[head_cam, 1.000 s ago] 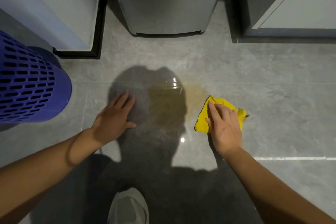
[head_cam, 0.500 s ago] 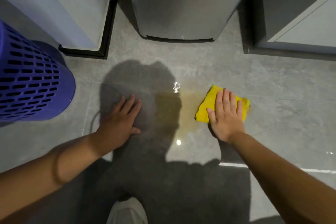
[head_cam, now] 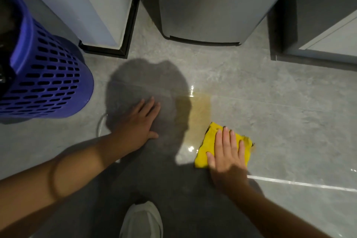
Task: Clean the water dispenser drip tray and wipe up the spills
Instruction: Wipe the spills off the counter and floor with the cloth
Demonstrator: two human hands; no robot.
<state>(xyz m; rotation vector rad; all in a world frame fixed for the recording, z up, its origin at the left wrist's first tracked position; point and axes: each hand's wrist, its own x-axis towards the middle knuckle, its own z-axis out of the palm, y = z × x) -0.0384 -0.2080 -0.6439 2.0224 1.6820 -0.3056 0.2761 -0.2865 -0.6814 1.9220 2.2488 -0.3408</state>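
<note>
A yellowish spill [head_cam: 199, 110] lies on the grey tiled floor in front of the silver water dispenser base [head_cam: 208, 6]. My right hand [head_cam: 227, 152] presses flat on a folded yellow cloth [head_cam: 207, 147] at the spill's near right edge, fingers spread over it. My left hand [head_cam: 138, 123] rests flat on the floor left of the spill, fingers apart, holding nothing. The drip tray is out of view.
A blue perforated basket [head_cam: 44, 75] with a dark liner stands at the left. A white cabinet with black plinth [head_cam: 104, 48] is behind it, and a grey cabinet [head_cam: 318, 25] stands at the right. My white shoe [head_cam: 142, 220] is at the bottom.
My right hand has dragged the yellow cloth back toward me, along the spill's right side. My left hand has stayed planted on the floor.
</note>
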